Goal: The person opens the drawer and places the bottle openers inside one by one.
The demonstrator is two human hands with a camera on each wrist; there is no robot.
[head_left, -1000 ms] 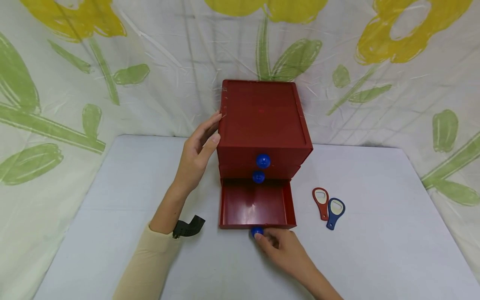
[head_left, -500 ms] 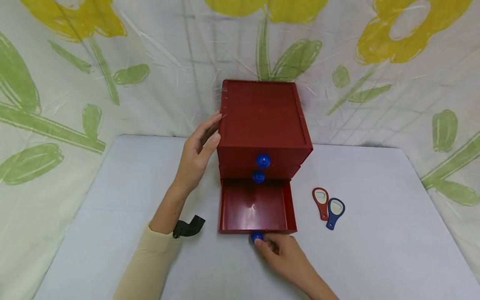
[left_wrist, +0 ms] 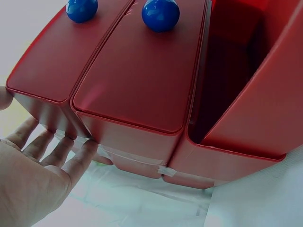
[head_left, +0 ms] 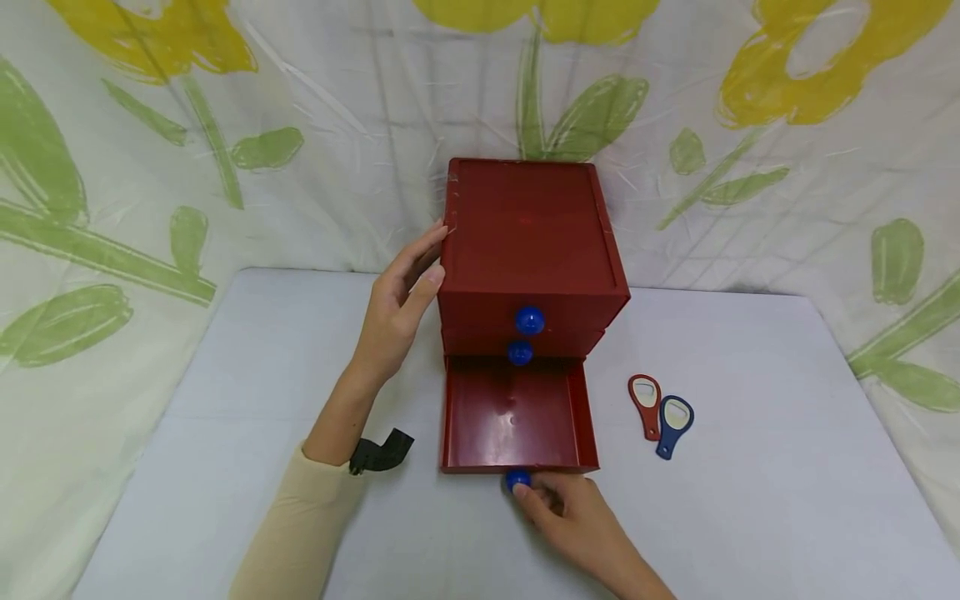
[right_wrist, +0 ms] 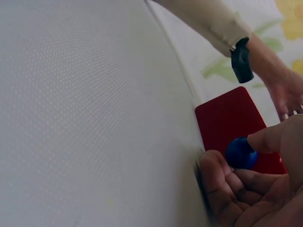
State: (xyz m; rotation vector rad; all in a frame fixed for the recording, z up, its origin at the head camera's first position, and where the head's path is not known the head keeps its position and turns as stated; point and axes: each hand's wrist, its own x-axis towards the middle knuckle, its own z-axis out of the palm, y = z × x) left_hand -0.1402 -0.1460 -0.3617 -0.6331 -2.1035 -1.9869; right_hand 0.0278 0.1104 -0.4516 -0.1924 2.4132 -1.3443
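A red three-drawer cabinet [head_left: 528, 225] with round blue knobs stands at the back middle of the table. Its bottom drawer [head_left: 513, 417] is pulled out, and nothing lies inside. My right hand [head_left: 573, 517] pinches that drawer's blue knob [right_wrist: 240, 153] between thumb and fingers. Against the cabinet's left side, my left hand [head_left: 393, 312] rests with its fingers extended; in the left wrist view its fingertips touch the side wall. The upper two drawers [left_wrist: 135, 71] are closed.
To the right of the drawer lie a red bottle opener [head_left: 647, 407] and a blue bottle opener [head_left: 675, 425], side by side on the white table [head_left: 772, 467]. A flower-patterned curtain [head_left: 337, 125] hangs right behind the cabinet. A black strap mount [head_left: 382, 452] sits at my left wrist.
The bottom drawer has slid a little further out toward me, with my right hand on its knob. My left hand has stayed at the cabinet's side.
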